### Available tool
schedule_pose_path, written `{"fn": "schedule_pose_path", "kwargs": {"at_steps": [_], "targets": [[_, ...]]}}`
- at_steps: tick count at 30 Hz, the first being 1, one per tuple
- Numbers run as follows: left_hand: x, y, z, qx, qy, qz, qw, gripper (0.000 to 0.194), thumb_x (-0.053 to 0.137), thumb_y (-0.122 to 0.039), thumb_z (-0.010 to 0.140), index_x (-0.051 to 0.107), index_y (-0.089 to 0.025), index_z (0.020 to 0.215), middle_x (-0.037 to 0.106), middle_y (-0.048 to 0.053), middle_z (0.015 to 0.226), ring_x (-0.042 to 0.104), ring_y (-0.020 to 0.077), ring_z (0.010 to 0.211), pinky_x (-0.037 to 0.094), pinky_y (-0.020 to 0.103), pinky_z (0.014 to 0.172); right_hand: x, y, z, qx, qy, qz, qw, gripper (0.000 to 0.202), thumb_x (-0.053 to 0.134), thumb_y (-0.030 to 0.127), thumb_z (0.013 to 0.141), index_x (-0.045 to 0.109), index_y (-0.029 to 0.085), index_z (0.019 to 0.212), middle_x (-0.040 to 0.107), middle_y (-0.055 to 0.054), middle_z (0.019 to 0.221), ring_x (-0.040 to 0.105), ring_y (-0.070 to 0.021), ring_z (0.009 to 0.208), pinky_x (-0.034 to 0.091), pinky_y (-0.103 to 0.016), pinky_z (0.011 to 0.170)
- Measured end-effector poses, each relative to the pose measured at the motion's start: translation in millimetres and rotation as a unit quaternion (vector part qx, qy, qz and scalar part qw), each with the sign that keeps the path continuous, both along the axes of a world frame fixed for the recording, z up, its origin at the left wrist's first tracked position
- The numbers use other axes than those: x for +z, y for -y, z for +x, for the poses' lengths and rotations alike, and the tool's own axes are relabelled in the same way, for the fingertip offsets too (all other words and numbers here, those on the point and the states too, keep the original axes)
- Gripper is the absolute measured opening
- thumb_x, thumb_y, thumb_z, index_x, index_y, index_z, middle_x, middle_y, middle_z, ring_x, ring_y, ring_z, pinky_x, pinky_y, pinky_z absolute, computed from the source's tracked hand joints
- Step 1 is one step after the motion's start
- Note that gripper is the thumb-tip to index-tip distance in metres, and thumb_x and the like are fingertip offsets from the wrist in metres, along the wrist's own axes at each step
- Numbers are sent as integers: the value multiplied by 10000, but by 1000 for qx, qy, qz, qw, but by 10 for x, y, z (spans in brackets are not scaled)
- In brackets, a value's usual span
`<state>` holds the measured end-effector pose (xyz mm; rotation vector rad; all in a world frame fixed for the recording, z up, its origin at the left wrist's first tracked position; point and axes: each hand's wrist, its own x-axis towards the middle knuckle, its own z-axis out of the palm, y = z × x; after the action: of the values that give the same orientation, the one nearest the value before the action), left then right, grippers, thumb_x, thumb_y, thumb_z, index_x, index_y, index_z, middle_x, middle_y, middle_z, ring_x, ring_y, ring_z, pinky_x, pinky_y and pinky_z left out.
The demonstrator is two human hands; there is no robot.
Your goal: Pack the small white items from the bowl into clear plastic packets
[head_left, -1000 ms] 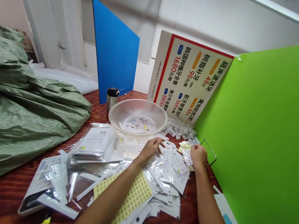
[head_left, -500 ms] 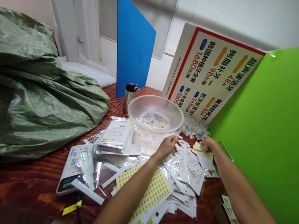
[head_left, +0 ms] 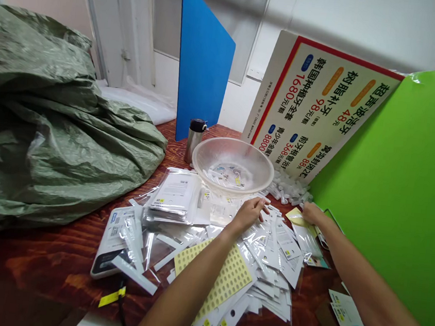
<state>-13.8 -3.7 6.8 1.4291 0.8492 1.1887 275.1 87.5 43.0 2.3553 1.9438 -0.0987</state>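
Note:
My left hand [head_left: 251, 214] is over the right part of a loose pile of white cards in clear sleeves [head_left: 270, 236]. Its fingers are curled in, and what they hold, if anything, is too small to make out. Farther right, my right hand [head_left: 312, 214] is bent with closed fingers at the top of a clear packet with a yellow part [head_left: 303, 231]. Its fingertips are partly hidden. Under my left forearm lies a yellow sheet of small round stickers [head_left: 235, 274]. Behind my hands stands a translucent bowl [head_left: 197, 168] with small printed pieces inside.
Stacked sleeved cards [head_left: 175, 192] lie left of the pile, beside a white device [head_left: 106, 239]. A steel bottle [head_left: 193, 142] stands behind the bowl. Small clear plastic pieces [head_left: 288, 187] lie by the leaning sign [head_left: 309, 105]. A green panel [head_left: 402, 177] borders the right side.
The view has swung a little left, so everything sits farther right in it. Both hands keep nearly the same places and poses over the cards and packet.

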Motion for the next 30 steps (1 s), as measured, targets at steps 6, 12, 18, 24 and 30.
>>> {"fn": "schedule_pose_path", "kwargs": {"at_steps": [6,12,18,24,30], "targets": [[-3,5,2,-6,10,-2,1000,469,399,-524,1009,662,-150,1112,714,68,931,603,96,571,482,234,596,231,133,-153,37,-11,104,994,196,492,68,868,650,155,945,681,-185,1020,653,-260,923,423,-297,689],[13,19,-5,-9,6,25,1000,474,566,-596,923,673,-186,1135,709,74,1037,638,128,690,507,240,611,504,592,-872,215,-239,159,933,130,506,288,951,591,209,1010,713,-43,912,632,-181,753,450,-255,677],[31,28,-29,8,-27,76,997,344,769,-421,804,699,-186,1045,718,63,977,645,170,818,522,261,701,467,1093,-1384,316,-294,122,894,129,535,297,925,627,215,963,722,-47,875,654,-213,799,472,-287,741],[39,38,-23,3,-56,54,997,271,678,-372,872,637,-164,1042,691,39,890,657,137,664,484,223,589,587,1189,-1405,244,-319,262,877,199,524,319,949,674,209,1019,747,-81,951,685,-238,861,512,-326,811],[-37,-18,30,14,-34,72,997,139,673,-258,859,664,-180,973,707,27,952,664,135,753,510,224,694,1202,823,-2068,324,-244,297,864,183,561,266,943,714,173,983,751,-91,973,668,-216,859,482,-298,790]]}}
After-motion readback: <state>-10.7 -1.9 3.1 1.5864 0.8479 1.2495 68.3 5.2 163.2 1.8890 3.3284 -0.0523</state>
